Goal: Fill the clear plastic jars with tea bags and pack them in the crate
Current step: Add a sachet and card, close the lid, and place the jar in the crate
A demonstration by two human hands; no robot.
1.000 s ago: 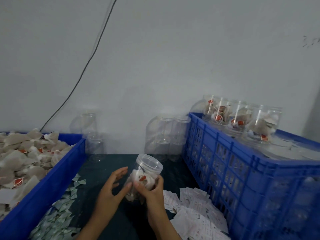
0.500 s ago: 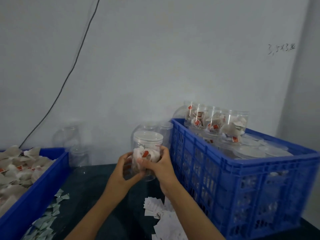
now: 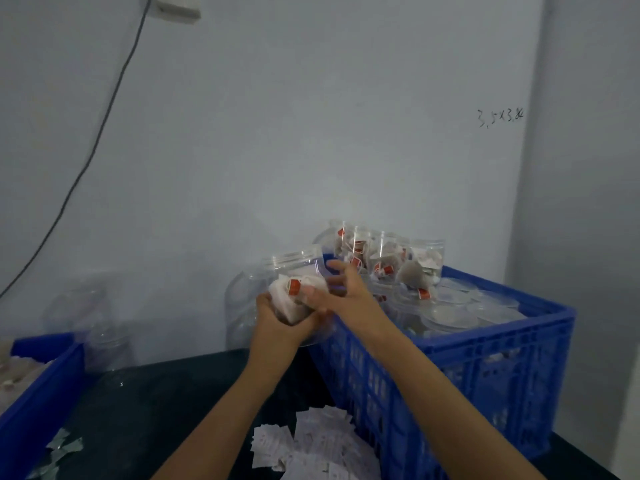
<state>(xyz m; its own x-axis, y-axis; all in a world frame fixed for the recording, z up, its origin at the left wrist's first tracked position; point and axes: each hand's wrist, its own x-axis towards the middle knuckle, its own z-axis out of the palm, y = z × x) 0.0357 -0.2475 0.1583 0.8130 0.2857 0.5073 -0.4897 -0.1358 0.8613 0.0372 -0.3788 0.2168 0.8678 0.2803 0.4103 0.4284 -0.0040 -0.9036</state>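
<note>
Your left hand [image 3: 277, 320] grips the filled jar [image 3: 299, 289] from below and your right hand [image 3: 341, 296] holds its side. You have lifted it from table height to the crate [image 3: 491, 344] rim, so packing comes next.

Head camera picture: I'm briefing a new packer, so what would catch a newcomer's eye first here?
First, the two hands, left hand and right hand, gripping a clear jar of tea bags, held tilted at the near left corner of the blue crate. Next, the crate itself on the right, already full of lidded jars, with a row of filled jars standing higher along its back. White paper slips lie scattered on the dark table below.
</note>
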